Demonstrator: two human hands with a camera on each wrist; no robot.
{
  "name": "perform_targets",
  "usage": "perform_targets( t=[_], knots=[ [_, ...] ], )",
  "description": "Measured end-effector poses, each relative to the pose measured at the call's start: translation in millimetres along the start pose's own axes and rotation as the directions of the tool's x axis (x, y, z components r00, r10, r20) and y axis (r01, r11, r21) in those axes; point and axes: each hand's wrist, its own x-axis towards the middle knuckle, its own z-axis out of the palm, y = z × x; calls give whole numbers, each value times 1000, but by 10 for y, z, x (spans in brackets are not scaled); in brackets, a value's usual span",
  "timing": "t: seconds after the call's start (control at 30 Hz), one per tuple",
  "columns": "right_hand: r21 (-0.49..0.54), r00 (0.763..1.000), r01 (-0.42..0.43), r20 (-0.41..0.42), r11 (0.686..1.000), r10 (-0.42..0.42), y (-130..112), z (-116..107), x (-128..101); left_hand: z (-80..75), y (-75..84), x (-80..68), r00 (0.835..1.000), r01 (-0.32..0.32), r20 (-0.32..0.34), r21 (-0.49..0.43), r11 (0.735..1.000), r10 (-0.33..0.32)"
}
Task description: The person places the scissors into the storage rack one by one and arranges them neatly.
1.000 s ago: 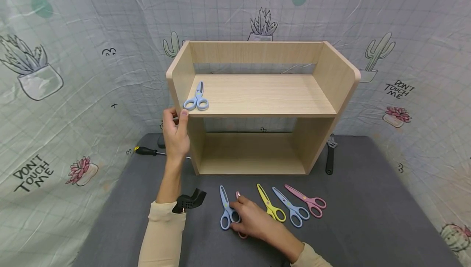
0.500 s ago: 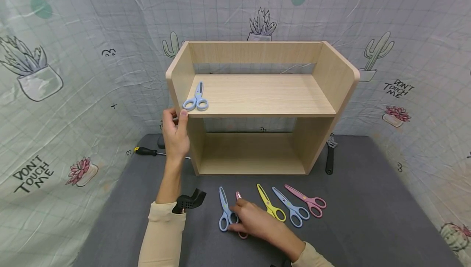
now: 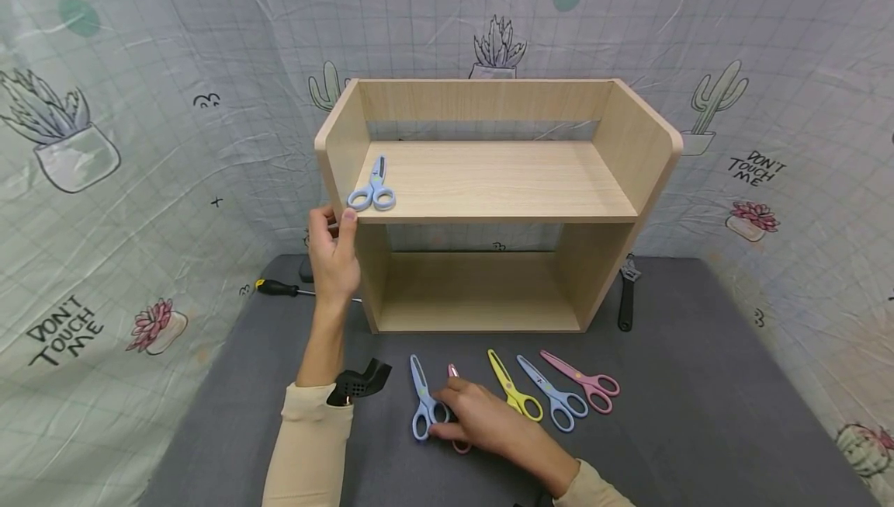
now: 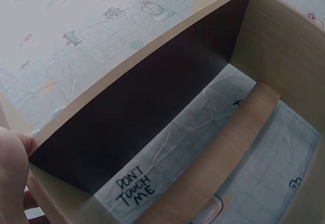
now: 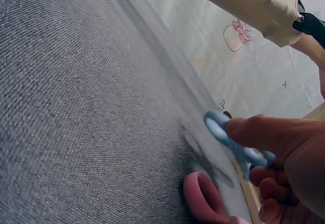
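Blue scissors [image 3: 421, 402] lie on the grey mat [image 3: 698, 414] at the left end of a row of scissors, and the right hand [image 3: 478, 421] pinches their handle loops with thumb and fingers, partly covering the pink scissors [image 3: 454, 372] just beside them. Past those lie yellow scissors [image 3: 513, 395]. Behind stands the wooden shelf [image 3: 503, 181]; the left hand [image 3: 334, 255] grips its left front edge.
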Motion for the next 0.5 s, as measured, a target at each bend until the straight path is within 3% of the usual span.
perform_targets(
  t=[0.27,0.5],
  knots=[
    [-54,987,95,-128,994,-101,-5,-103,15,3,4,0,1000,6,5,-9,1000,-6],
    [-53,974,111,-191,992,-119,-53,-363,34,0,-16,5,1000,6,6,-2,1000,-6]
  ],
)
